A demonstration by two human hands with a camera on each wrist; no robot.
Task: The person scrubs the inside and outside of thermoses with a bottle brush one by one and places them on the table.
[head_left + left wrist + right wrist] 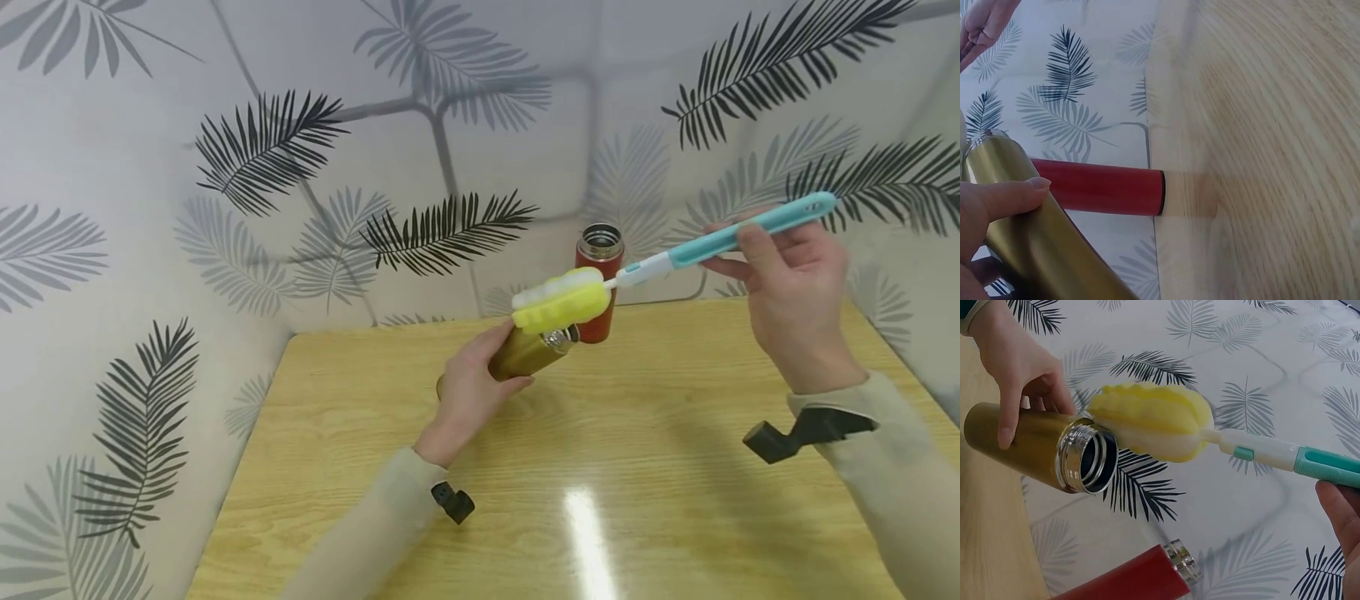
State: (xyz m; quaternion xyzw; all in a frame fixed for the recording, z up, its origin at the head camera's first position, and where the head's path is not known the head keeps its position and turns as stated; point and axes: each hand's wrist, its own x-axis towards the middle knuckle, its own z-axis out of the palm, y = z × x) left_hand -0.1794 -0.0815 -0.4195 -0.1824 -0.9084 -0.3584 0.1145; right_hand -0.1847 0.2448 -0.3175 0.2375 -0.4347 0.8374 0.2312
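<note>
My left hand (474, 375) grips a gold metal flask (525, 354), tilted with its uncapped mouth toward the right. In the right wrist view the flask's bare steel neck (1072, 459) and dark opening show. My right hand (798, 283) holds a bottle brush by its turquoise handle (720, 243). The brush's yellow and white sponge head (566, 302) lies beside and above the flask's mouth, outside it, overlapping the flask in the head view. Behind them a red flask (597, 325) stands upright, also without a lid.
Both flasks are over a wooden table (637, 467), whose far edge meets a wall covering (300, 250) with a leaf print. The red flask stands near that back edge. A black wrist camera (813, 429) sits on the right sleeve, another (453, 502) on the left.
</note>
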